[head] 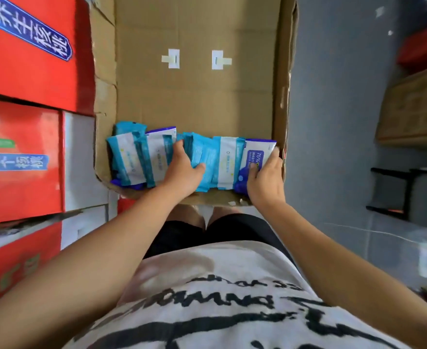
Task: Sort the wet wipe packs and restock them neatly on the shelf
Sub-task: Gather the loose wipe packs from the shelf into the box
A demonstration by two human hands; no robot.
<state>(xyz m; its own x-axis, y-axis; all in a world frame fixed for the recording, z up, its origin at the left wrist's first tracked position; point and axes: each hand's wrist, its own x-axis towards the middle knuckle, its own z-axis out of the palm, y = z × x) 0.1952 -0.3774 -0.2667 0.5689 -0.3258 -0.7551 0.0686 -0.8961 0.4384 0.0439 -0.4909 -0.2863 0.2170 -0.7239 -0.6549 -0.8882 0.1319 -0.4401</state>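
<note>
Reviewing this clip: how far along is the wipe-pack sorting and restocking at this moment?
Early stage. Done: the wet wipe packs are gathered in a rough row at the near end of the cardboard box. In hand: the left hand presses into the teal packs while the right hand grips the purple-labelled pack at the right end. Left: the row remains uneven, and no shelf with packs is visible.

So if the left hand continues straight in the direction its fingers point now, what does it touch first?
Almost nothing lies between: the left hand already rests among the light blue wipe packs. Pushed further, it would press deeper into that row; beyond the packs is the bare cardboard box floor. Depth is hard to judge.
</note>
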